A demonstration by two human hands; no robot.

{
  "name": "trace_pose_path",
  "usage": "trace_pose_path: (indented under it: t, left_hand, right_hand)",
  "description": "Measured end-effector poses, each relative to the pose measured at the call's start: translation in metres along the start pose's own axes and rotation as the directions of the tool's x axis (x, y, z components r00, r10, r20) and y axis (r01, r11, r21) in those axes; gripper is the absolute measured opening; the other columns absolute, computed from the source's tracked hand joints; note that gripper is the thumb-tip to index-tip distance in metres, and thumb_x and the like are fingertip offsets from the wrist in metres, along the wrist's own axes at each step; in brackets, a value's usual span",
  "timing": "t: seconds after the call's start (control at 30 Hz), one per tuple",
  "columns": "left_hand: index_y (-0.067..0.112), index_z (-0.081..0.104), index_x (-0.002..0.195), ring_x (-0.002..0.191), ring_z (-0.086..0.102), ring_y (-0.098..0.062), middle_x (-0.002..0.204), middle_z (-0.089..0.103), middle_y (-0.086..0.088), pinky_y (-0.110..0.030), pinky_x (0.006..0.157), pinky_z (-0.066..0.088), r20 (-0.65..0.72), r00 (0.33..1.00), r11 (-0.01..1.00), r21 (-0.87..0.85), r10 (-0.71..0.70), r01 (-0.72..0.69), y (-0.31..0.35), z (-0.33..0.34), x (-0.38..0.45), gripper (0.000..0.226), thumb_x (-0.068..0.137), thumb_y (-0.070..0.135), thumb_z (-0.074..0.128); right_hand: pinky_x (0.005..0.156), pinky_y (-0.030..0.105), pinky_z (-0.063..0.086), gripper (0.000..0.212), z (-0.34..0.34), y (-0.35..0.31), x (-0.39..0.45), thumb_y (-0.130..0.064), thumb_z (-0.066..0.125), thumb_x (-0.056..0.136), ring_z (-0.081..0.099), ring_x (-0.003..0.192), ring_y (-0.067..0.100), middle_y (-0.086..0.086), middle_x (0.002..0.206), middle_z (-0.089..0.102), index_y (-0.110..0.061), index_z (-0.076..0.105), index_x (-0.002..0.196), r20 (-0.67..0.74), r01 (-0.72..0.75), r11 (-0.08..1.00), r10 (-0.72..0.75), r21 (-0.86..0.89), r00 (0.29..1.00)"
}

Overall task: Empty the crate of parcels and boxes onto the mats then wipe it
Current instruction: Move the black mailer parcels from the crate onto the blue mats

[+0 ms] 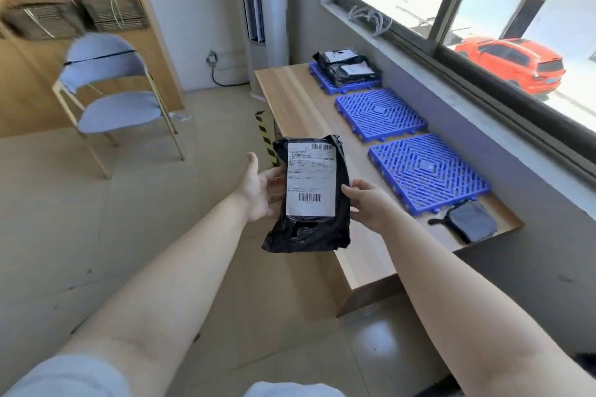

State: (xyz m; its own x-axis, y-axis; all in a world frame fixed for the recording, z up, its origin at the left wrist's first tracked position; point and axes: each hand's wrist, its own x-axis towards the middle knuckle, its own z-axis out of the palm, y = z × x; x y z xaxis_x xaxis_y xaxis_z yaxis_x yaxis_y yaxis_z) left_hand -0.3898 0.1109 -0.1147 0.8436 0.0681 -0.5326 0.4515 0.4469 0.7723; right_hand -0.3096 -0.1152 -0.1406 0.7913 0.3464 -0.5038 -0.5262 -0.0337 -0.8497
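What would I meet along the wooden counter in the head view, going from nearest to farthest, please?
Grey cloth → near blue mat → middle blue mat → far blue mat carrying black parcels.

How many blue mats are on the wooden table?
3, in a row under the window: the far mat holds black parcels, the middle mat and near mat are bare.

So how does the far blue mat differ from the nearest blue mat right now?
The far blue mat carries two black parcels; the nearest blue mat carries nothing. The nearest blue mat has a grey cloth lying just beside it; the far blue mat does not. Both are blue plastic grids lying flat on the wooden table under the window.
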Motion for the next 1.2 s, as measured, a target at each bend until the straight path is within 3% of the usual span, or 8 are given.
trace_pose_path:
  t: [0.1, 0.27, 0.47, 0.63, 0.8, 0.93, 1.07, 1.2]
  left_hand:
    - [0.028, 0.065, 0.122, 0.107, 0.056, -0.031, 0.120, 0.061, -0.004, -0.049, 0.086, 0.047, -0.034, 0.999, 1.000, -0.020, -0.004, 0.004, 0.021, -0.040, 0.014, 0.091, 0.085, 0.084, 0.004]
    - [0.026, 0.062, 0.129, 0.112, 0.057, -0.030, 0.126, 0.060, -0.004, -0.052, 0.089, 0.045, -0.055, 0.998, 0.999, -0.028, -0.039, 0.037, 0.043, -0.090, 0.043, 0.092, 0.086, 0.083, 0.004]
    - [0.031, 0.063, 0.126, 0.127, 0.047, -0.033, 0.135, 0.054, -0.002, -0.059, 0.097, 0.039, -0.121, 0.988, 0.995, -0.039, -0.094, 0.090, 0.060, -0.135, 0.093, 0.090, 0.084, 0.085, 0.005]
    - [0.029, 0.064, 0.126, 0.118, 0.054, -0.031, 0.130, 0.058, -0.004, -0.058, 0.094, 0.042, -0.138, 0.987, 0.993, -0.100, -0.083, 0.069, 0.107, -0.161, 0.150, 0.090, 0.085, 0.084, 0.005]
    - [0.028, 0.063, 0.126, 0.119, 0.053, -0.033, 0.132, 0.057, -0.004, -0.056, 0.090, 0.045, -0.212, 0.976, 0.993, -0.119, -0.046, 0.021, 0.183, -0.182, 0.215, 0.089, 0.086, 0.084, 0.007]
    - [0.026, 0.063, 0.128, 0.119, 0.052, -0.035, 0.130, 0.058, -0.004, -0.055, 0.086, 0.048, -0.231, 0.973, 0.988, -0.151, -0.009, -0.027, 0.241, -0.200, 0.262, 0.089, 0.087, 0.083, 0.008]
    - [0.025, 0.059, 0.135, 0.118, 0.051, -0.036, 0.132, 0.058, -0.003, -0.061, 0.093, 0.043, -0.249, 0.968, 0.979, -0.196, -0.002, -0.048, 0.281, -0.227, 0.310, 0.092, 0.086, 0.084, 0.008]
    - [0.027, 0.057, 0.137, 0.124, 0.048, -0.035, 0.137, 0.055, -0.001, -0.061, 0.099, 0.038, -0.260, 0.966, 0.981, -0.189, -0.012, -0.039, 0.322, -0.260, 0.366, 0.092, 0.086, 0.083, 0.005]
  right_hand:
    - [0.078, 0.038, 0.052, 0.018, 0.037, -0.012, 0.028, -0.029, 0.050, 0.103, 0.063, 0.078, 0.020, 0.006, 0.091, 0.063, -0.017, 0.055, 0.090, 0.095, -0.070, 0.997, 0.067, 0.024, 0.993]
    - [0.085, 0.043, 0.049, 0.078, 0.082, -0.019, 0.078, -0.077, 0.022, 0.091, 0.055, 0.100, 0.030, 0.013, 0.107, 0.054, -0.017, 0.056, 0.128, 0.213, -0.169, 0.981, 0.146, 0.095, 0.966]
    - [0.084, 0.041, 0.046, 0.085, 0.125, -0.024, 0.141, -0.080, 0.013, 0.089, 0.059, 0.078, 0.024, 0.006, 0.075, 0.058, -0.016, 0.052, 0.129, 0.170, -0.241, 0.968, 0.226, 0.071, 0.959]
    - [0.072, 0.034, 0.043, 0.082, 0.148, -0.061, 0.221, -0.077, 0.011, 0.091, 0.057, 0.064, 0.018, 0.002, 0.064, 0.057, -0.016, 0.055, 0.124, 0.179, -0.225, 0.974, 0.218, 0.015, 0.959]
    - [0.099, 0.044, 0.041, 0.095, 0.179, -0.124, 0.319, -0.080, 0.007, 0.088, 0.054, 0.093, 0.028, 0.010, 0.102, 0.058, -0.014, 0.048, 0.142, 0.354, -0.208, 0.977, 0.211, -0.046, 0.911]
    - [0.089, 0.041, 0.044, 0.095, 0.210, -0.175, 0.384, -0.081, 0.002, 0.087, 0.055, 0.102, 0.028, 0.009, 0.114, 0.056, -0.017, 0.043, 0.145, 0.401, -0.208, 0.974, 0.226, -0.089, 0.887]
    - [0.111, 0.055, 0.034, 0.100, 0.241, -0.204, 0.443, -0.087, 0.008, 0.081, 0.042, 0.131, 0.038, 0.009, 0.145, 0.045, -0.022, 0.036, 0.152, 0.429, -0.217, 0.972, 0.233, -0.088, 0.873]
    - [0.088, 0.044, 0.046, 0.092, 0.267, -0.226, 0.502, -0.080, 0.006, 0.088, 0.054, 0.102, 0.030, 0.004, 0.119, 0.056, -0.021, 0.039, 0.150, 0.408, -0.214, 0.974, 0.225, -0.074, 0.885]
